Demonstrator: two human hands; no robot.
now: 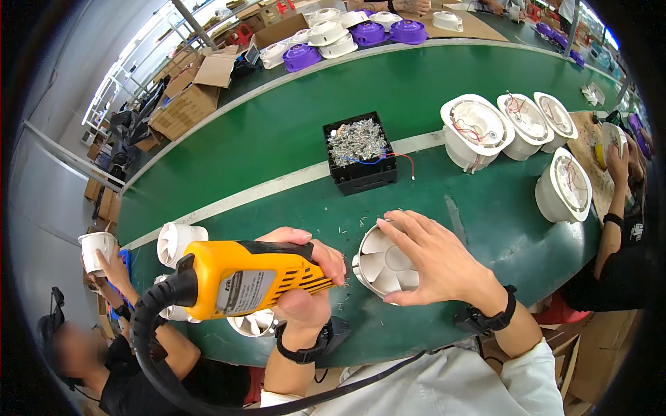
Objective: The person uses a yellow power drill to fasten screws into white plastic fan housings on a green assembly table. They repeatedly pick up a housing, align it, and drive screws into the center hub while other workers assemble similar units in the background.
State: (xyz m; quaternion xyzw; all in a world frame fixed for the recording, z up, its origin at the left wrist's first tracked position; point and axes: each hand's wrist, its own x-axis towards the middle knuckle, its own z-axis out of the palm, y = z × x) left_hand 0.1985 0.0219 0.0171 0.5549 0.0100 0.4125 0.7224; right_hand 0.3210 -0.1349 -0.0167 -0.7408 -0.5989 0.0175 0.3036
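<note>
My left hand (309,309) is closed round the grip of a yellow-and-black electric screwdriver (229,274), whose thick black cable curves down from its rear end. Its bit tip cannot be made out. Beside it, my right hand (440,260) spans a round white fan housing (373,267) on the green table, fingers over the far rim and thumb by the near rim. White blades show inside the housing. Loose screws (343,231) lie scattered just past my left hand. More white fan housings (182,243) stand to the left, one partly behind the screwdriver.
A black box (364,182) heaped with screws stands ahead on the green table (263,232). White shells with red wires (477,132) are grouped at the right. Co-workers handle white parts at the left and right edges. Purple and white covers (340,41) sit beyond.
</note>
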